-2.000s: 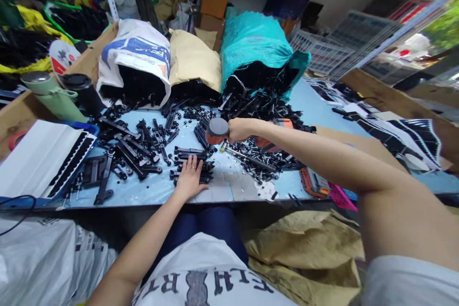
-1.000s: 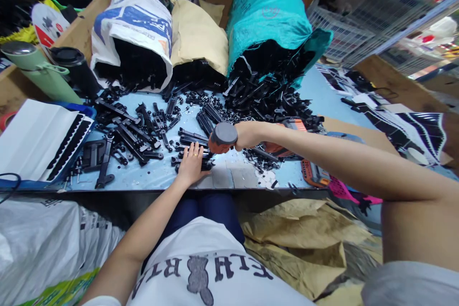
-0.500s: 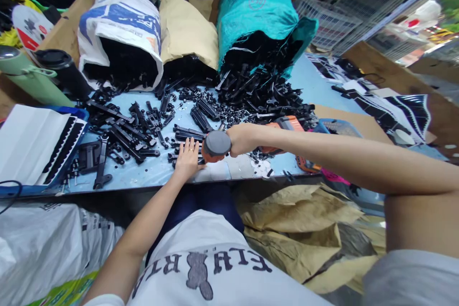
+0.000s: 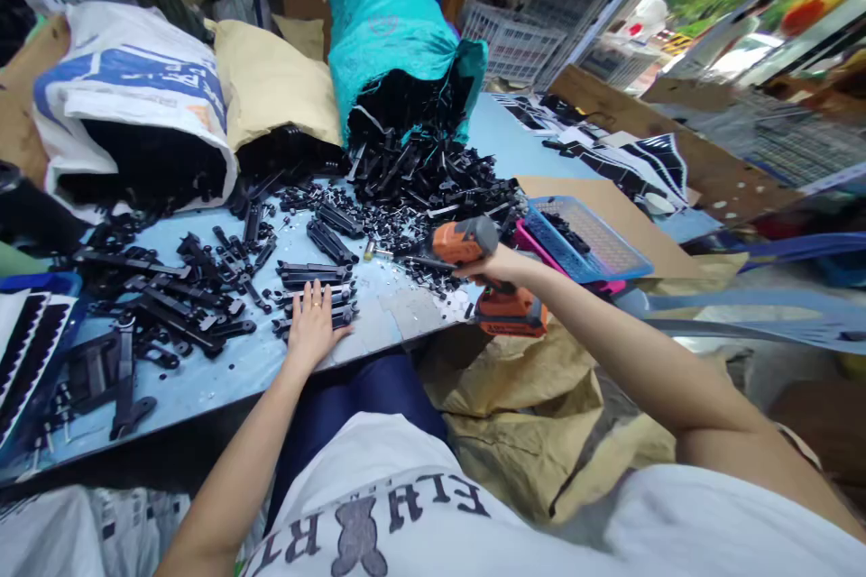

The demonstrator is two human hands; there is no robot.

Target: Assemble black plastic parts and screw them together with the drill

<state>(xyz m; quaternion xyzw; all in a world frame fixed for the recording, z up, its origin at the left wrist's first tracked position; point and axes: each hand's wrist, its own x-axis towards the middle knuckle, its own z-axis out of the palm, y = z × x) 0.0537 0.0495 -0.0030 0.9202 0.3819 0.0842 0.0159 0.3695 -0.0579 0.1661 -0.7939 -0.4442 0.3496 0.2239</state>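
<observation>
Movement first: the orange drill (image 4: pixel 465 242) has swung away from the stack of black strips (image 4: pixel 315 275). A moment ago it hung right beside my left hand (image 4: pixel 311 329). It now sits right of centre in the frame, near the table (image 4: pixel 230 365) edge, with its bit pointing left toward the middle. The head has turned right too, so the sacks have slid to the upper left.

My right hand (image 4: pixel 497 269) is wrapped tight round the drill's grip. The left hand lies flat on the stack, fingers apart, pinning it down. As I judge it, the tool is off the work while the stack stays held.

A blue basket (image 4: pixel 612 275) lies just right of the drill. Loose black parts spill from the teal sack (image 4: pixel 396 32) above it.

I cannot tell whether the bit tip touches anything. The trigger finger is hidden, and the left edge cuts off the tray there.
</observation>
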